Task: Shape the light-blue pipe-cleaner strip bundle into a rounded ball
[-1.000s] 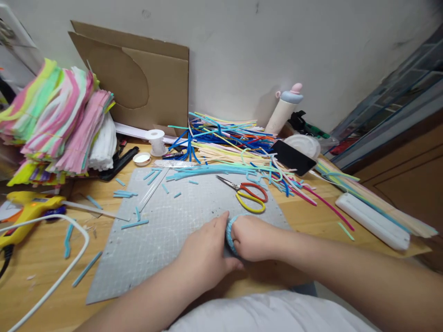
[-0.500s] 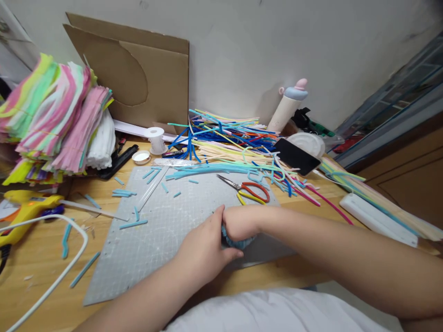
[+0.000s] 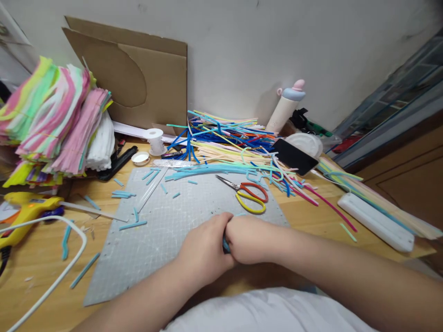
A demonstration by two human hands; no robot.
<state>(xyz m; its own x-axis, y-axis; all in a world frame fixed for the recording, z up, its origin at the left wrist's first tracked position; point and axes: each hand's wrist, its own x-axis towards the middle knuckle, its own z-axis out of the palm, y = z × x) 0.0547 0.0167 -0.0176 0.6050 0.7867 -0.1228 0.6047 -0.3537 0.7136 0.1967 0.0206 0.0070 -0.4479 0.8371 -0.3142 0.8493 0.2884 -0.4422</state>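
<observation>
My left hand (image 3: 207, 244) and my right hand (image 3: 251, 239) are pressed together over the front part of a grey cutting mat (image 3: 162, 253). Both are closed around a blue fuzzy piece that looks made of pipe cleaners (image 3: 226, 245). Only a sliver of it shows between the hands; the rest is hidden by my fingers. Just beyond my right hand lies a pair of scissors (image 3: 242, 191) with one red and one yellow handle, blades pointing left. Short cut blue pipe cleaners (image 3: 133, 225) are scattered on the mat's left side.
Long blue pipe cleaners (image 3: 204, 170) lie along the mat's back edge, before a multicoloured heap (image 3: 228, 133). At left are a yellow glue gun (image 3: 31, 210) and its white cable (image 3: 78, 226). A phone (image 3: 294, 156), a bottle (image 3: 284, 110) and a white power strip (image 3: 375, 221) stand right.
My right hand has lowered and turned, uncovering the scissors' yellow handle. The blue piece, more visible before, is now mostly covered. My left hand has closed in, its thumb no longer stretched out.
</observation>
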